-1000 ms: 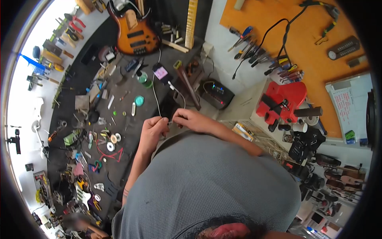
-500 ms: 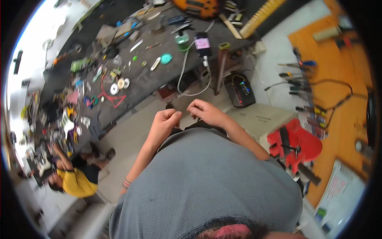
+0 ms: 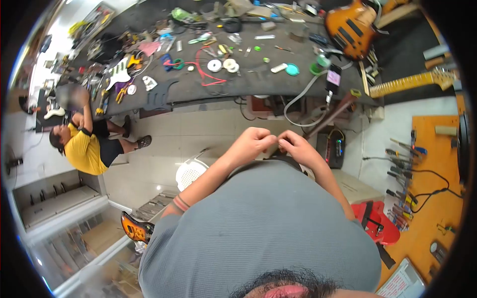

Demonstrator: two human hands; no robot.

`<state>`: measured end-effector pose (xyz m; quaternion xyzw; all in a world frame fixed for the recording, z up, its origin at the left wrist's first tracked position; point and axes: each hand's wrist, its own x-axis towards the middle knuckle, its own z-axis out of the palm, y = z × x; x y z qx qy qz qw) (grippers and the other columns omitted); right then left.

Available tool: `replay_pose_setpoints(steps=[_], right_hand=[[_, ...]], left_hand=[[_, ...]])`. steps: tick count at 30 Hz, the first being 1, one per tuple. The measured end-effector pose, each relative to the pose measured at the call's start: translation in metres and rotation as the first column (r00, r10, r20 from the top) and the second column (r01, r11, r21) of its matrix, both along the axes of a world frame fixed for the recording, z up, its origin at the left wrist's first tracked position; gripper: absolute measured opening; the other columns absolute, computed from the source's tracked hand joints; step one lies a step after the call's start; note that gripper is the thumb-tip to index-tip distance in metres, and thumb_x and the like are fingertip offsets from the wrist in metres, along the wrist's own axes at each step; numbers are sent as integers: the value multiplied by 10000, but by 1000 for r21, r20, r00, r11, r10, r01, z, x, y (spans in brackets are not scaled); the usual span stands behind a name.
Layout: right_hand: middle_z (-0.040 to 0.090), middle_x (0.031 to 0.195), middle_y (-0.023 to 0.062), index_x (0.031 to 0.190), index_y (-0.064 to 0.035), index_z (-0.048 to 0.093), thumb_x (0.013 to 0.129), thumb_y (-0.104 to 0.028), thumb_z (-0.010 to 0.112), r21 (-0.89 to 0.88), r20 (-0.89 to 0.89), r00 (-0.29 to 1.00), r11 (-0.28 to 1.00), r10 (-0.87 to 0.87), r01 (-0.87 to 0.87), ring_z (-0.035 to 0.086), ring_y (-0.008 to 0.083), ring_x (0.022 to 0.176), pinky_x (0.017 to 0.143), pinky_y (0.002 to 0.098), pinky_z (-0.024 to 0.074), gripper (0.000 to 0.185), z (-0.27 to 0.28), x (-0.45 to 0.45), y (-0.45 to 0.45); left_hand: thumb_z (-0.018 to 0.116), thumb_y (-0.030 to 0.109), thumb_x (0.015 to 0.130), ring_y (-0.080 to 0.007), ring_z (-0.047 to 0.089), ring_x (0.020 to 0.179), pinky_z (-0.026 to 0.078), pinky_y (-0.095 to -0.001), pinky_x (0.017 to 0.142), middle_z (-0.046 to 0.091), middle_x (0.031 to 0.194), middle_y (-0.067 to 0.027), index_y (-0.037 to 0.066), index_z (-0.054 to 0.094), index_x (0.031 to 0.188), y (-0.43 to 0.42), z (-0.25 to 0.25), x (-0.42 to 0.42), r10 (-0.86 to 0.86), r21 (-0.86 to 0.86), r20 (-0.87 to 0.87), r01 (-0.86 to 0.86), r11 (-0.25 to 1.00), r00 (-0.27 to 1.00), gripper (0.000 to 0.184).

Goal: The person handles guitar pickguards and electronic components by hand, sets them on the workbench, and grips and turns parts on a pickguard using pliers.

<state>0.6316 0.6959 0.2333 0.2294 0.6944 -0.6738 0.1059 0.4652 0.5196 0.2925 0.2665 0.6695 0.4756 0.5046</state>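
Observation:
Close together in front of my grey shirt, both hands have their fingers curled in. My left hand is closed with thumb and fingers pressed together. Facing it, my right hand is closed in a pinch, its fingertips almost meeting the left ones. Anything between the fingers is too small or too hidden to make out. Beyond them, a phone with a white cable lies at the edge of the dark workbench.
On the bench lie a sunburst guitar body, a guitar neck, red wire and small parts. A white stool stands at left, beyond it a person in a yellow shirt. Tools hang on the wooden board at right.
My view has swung left, so the bench and hands sit further right in it and the stool shows. My hands have come nearer each other, fingertips almost together.

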Motion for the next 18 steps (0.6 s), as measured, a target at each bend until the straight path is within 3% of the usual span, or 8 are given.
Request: replay_pose_setpoints(steps=[5,10,18], right_hand=[[698,1045,55,1188,4,650,1121,-237,624,-33,10,1000,999,1,-1,673,153,965,896,326,556,251,4,-28,-60],[710,1058,66,1193,7,651,1116,-220,618,48,67,993,994,98,-102,679,158,972,907,328,553,242,27,-82,-129],[727,1116,92,1248,19,652,1114,-228,616,118,56,930,922,364,-368,699,184,1031,947,346,555,283,34,-163,-217]], left_hand=[[670,298,1063,-52,464,625,380,-302,566,592,672,18,49,632,749,-63,-10,-36,26,64,47,-29,998,999,402],[672,319,1061,-51,477,628,382,-300,572,586,658,18,58,634,742,-137,-12,-74,88,104,102,-98,990,991,414],[670,301,1073,-71,490,632,393,-281,593,590,676,6,64,601,728,-252,-22,-116,361,79,166,-377,923,918,424]])
